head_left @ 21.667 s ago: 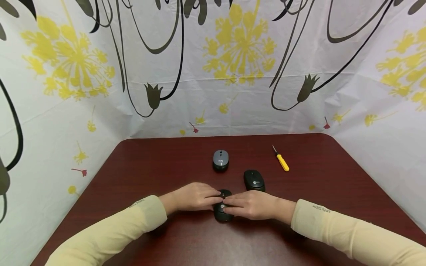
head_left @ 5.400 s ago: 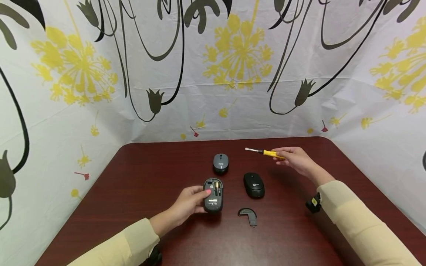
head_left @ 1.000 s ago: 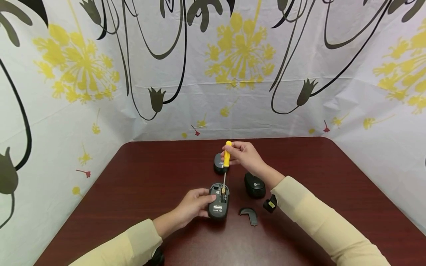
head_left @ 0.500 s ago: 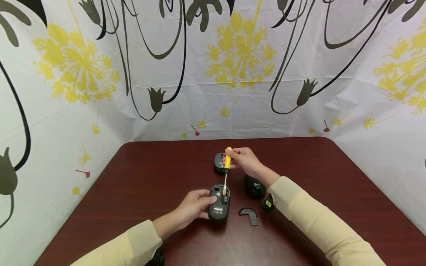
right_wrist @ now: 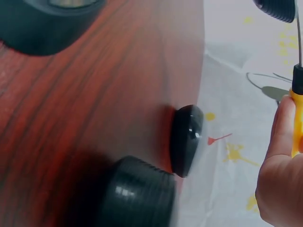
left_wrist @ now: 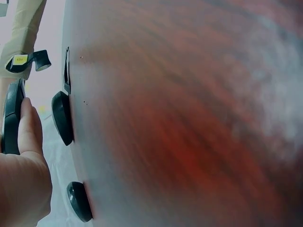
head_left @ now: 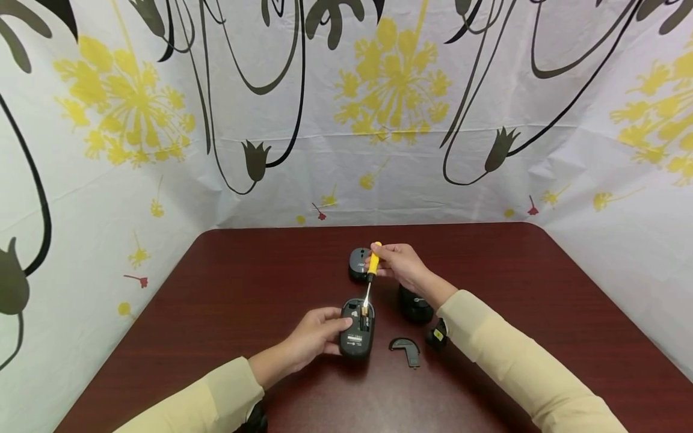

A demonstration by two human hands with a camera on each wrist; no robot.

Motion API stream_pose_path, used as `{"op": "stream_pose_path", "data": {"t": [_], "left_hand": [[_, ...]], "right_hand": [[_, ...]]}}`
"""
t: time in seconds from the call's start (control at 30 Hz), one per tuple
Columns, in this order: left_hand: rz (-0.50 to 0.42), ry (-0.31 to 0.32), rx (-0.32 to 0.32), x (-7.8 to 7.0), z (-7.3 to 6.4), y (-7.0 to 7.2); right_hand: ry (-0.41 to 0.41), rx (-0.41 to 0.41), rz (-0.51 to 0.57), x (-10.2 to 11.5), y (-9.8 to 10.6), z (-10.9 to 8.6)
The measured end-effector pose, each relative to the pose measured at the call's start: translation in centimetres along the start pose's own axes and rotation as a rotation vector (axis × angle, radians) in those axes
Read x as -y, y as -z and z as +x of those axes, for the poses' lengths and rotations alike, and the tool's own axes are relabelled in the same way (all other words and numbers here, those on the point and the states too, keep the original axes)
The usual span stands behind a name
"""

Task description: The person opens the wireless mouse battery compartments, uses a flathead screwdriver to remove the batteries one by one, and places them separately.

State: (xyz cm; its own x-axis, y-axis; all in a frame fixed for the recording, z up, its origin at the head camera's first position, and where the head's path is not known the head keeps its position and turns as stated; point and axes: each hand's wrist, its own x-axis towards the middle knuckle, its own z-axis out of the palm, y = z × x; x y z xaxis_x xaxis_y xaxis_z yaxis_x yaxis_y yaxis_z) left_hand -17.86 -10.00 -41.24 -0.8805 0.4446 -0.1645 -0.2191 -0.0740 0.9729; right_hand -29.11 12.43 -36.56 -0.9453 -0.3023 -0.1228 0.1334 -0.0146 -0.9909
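My left hand (head_left: 315, 331) grips a black computer mouse (head_left: 354, 346), turned underside up, with the thumb across its bottom face. Its battery compartment is uncovered, and a gold-coloured battery end shows inside. In my right hand (head_left: 403, 264) is a yellow-handled screwdriver (head_left: 375, 260), pinched near the top of the handle. The metal shaft slopes down, with its tip at the battery in the compartment. In the left wrist view the held mouse (left_wrist: 12, 118) appears edge-on above the table. The right wrist view catches the screwdriver (right_wrist: 298, 116) along the fingers.
The detached dark battery cover (head_left: 407, 351) lies right of the held mouse. A second black mouse (head_left: 414, 307) sits behind it, partly covered by my right wrist. A grey mouse (head_left: 357, 263) stands farther back, just behind the screwdriver. A patterned cloth (head_left: 346, 180) hangs beyond the table's far edge.
Earlier, both hands touched the mouse right side up; later it was turned over, its cover off, and the screwdriver picked up. Over the last second, the right hand lowered slightly, tilting the screwdriver.
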Motion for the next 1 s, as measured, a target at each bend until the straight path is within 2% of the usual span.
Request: {"op": "stream_pose_path", "data": {"t": [0.3, 0.6, 0.87, 1.0], "left_hand": [[-0.005, -0.019, -0.018, -0.5, -0.1, 0.3], [-0.015, -0.017, -0.026, -0.4, 0.0, 0.4], [-0.018, -0.021, -0.031, -0.4, 0.0, 0.6], [-0.019, -0.017, -0.026, -0.4, 0.0, 0.7]], "right_hand": [[0.298, -0.066, -0.096, 1.8, 0.0, -1.6], [0.553, -0.037, -0.196, 2.6, -1.4, -3.9], [0.657, 0.022, -0.215, 2.9, -2.6, -5.2], [0.736, 0.055, -0.294, 3.5, -3.5, -6.3]]}}
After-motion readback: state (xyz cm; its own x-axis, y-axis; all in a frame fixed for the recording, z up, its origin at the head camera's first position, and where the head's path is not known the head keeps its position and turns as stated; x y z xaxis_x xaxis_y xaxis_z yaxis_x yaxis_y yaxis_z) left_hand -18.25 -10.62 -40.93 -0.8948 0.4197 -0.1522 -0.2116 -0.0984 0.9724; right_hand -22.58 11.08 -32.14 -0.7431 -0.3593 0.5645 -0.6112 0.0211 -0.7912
